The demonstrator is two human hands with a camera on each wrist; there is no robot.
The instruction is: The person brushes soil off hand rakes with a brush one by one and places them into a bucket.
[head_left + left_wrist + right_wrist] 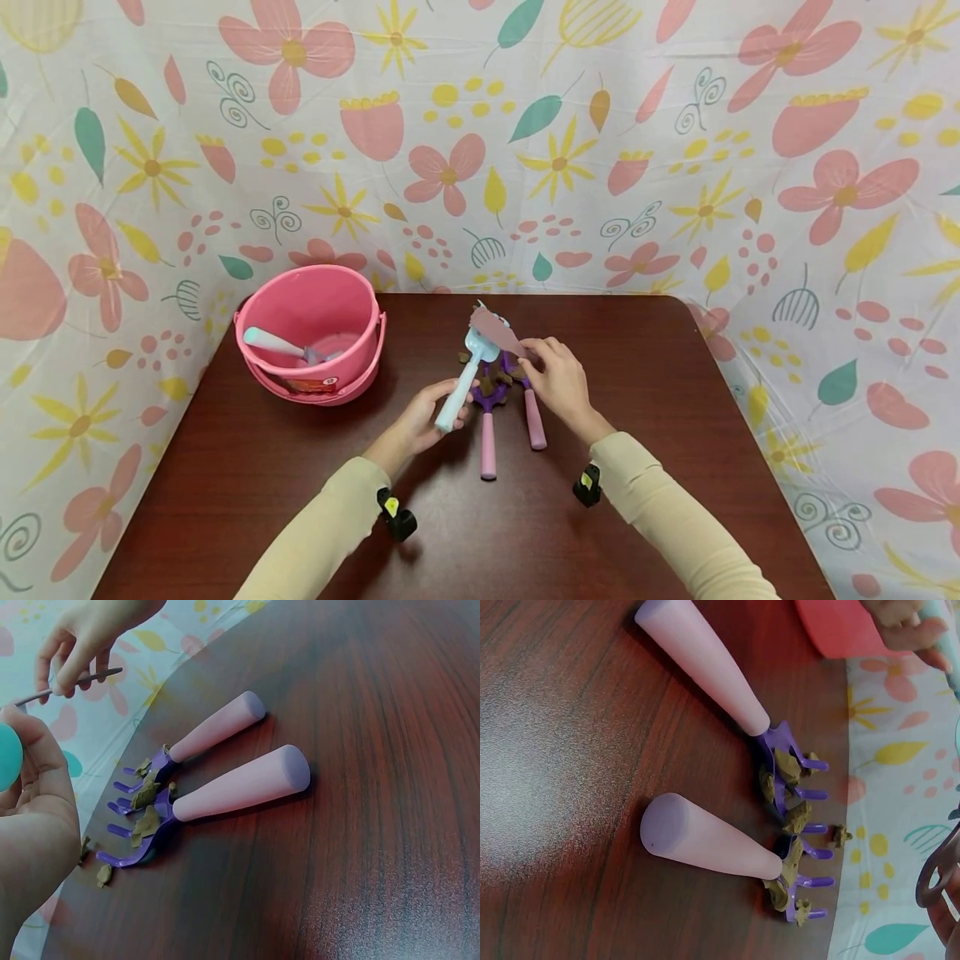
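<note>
My left hand (429, 418) grips the handle of a light blue toy garden fork (460, 398), its head tilted up and away. My right hand (561, 382) pinches a flat mauve-brown plastic scraper (498, 331), which lies across the fork's head and partly hides it. In the right wrist view a hole shows in the scraper (934, 871). Below the hands, two purple toy hand rakes with pink handles, a left rake (488, 446) and a right rake (535, 421), rest on the table. Lumps of brown clay (787, 766) sit on their heads.
A pink bucket (307, 386) stands at the table's back left, with a pale-handled tool (276, 342) leaning inside. Small clay crumbs (104, 876) lie by the rake tines on the dark wooden table (637, 350). A flower-patterned sheet (465, 167) hangs around the back and sides.
</note>
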